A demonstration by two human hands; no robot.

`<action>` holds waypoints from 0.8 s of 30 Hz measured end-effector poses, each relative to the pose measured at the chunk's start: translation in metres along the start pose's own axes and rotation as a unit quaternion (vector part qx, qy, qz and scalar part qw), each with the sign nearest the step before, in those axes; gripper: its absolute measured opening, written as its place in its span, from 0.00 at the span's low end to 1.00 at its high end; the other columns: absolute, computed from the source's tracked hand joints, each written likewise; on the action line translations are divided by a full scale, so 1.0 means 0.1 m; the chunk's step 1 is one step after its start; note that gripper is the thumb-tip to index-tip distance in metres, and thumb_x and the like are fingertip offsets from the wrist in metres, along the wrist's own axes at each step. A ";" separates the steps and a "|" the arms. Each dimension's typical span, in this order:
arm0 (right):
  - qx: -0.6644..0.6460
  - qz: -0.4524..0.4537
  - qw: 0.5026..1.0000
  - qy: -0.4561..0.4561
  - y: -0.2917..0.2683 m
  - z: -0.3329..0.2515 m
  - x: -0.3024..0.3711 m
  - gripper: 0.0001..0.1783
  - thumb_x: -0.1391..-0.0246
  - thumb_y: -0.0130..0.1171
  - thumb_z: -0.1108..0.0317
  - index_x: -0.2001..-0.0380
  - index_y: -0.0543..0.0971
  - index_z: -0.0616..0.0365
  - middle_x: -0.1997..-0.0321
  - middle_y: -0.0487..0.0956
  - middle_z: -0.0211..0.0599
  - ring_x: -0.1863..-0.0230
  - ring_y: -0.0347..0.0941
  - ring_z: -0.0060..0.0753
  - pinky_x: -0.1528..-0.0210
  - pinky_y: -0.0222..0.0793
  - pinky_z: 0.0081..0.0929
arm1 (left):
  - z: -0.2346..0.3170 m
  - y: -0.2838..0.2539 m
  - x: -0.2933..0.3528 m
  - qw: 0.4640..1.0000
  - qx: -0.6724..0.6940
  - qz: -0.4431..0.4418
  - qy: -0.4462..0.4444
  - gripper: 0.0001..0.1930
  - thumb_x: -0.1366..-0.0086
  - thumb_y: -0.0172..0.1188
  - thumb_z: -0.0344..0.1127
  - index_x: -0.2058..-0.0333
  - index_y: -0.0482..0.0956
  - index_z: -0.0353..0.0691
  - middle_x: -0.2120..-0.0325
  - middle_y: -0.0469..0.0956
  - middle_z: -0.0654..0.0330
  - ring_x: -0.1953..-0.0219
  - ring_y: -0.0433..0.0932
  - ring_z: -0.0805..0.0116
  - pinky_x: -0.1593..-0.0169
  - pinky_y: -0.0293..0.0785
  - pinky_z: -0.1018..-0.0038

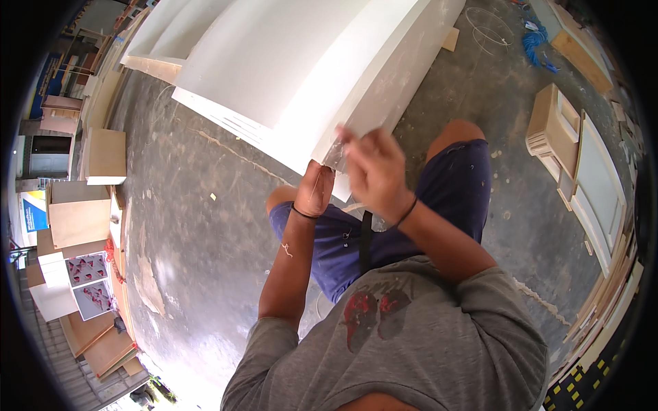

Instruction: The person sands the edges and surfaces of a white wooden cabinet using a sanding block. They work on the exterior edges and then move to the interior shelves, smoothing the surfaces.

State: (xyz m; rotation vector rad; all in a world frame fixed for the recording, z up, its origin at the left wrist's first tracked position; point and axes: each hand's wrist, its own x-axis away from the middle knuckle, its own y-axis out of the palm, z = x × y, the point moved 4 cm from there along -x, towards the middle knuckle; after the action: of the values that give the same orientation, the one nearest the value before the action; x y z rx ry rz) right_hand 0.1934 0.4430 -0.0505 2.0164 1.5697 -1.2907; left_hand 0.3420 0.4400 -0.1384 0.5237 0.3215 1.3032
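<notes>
A large white cabinet-like piece [267, 75] with curved panels fills the top middle. Its near end reaches my hands. My left hand [318, 194] is at the lower corner of its long side panel [384, 89], the fingers hidden behind the edge. A thin pale strand crosses that hand. Just right of the same corner is my right hand [377, 175], blurred by motion. Its index finger points toward the panel edge and the other fingers look curled. Whether anything small is in it cannot be made out. A pale shaving [286, 251] sticks to my left forearm.
Grey concrete floor [199, 226] surrounds me. Brown boxes [81, 222] and boards stand at the left. On the right lie a wooden drawer-like piece [554, 123], a white-edged frame [595, 185] and stacked strips. A blue coil [534, 44] and a wire loop [490, 31] lie top right.
</notes>
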 end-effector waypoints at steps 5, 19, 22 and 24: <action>0.000 -0.031 0.999 0.034 0.06 -0.07 0.04 0.27 0.52 0.57 0.76 0.45 0.78 0.47 0.74 0.67 0.31 0.72 0.67 0.34 0.67 0.66 0.32 | 0.05 0.08 -0.03 0.998 -0.052 -0.015 0.015 0.28 0.29 0.45 0.51 0.39 0.63 0.36 0.40 0.67 0.53 0.38 0.65 0.59 0.36 0.61 0.63; -0.050 -0.047 0.995 -0.076 0.13 -0.33 0.15 0.26 0.53 0.56 0.76 0.46 0.78 0.51 0.74 0.67 0.31 0.71 0.68 0.35 0.67 0.66 0.33 | -0.14 -0.33 0.07 0.989 0.086 -0.100 -0.068 0.31 0.30 0.49 0.51 0.35 0.58 0.38 0.37 0.62 0.55 0.34 0.60 0.59 0.32 0.54 0.62; -0.006 0.003 1.000 -0.012 0.02 -0.01 0.06 0.27 0.52 0.56 0.77 0.46 0.78 0.51 0.71 0.68 0.32 0.71 0.68 0.36 0.66 0.67 0.34 | 0.00 0.03 0.00 0.999 0.013 -0.018 0.031 0.33 0.31 0.50 0.52 0.35 0.58 0.37 0.38 0.64 0.55 0.34 0.60 0.59 0.31 0.53 0.62; 0.026 -0.025 0.999 0.031 0.02 0.11 0.03 0.30 0.54 0.59 0.75 0.44 0.77 0.46 0.72 0.67 0.30 0.69 0.68 0.34 0.64 0.65 0.33 | 0.04 0.08 -0.04 0.999 0.000 -0.019 0.049 0.32 0.31 0.50 0.52 0.36 0.60 0.37 0.39 0.66 0.56 0.36 0.62 0.61 0.32 0.55 0.63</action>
State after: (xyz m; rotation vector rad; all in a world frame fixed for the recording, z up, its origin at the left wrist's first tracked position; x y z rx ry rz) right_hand 0.1899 0.4367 -0.0594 2.0796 1.6409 -1.3137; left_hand 0.3365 0.4368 -0.1306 0.4525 0.4105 1.2944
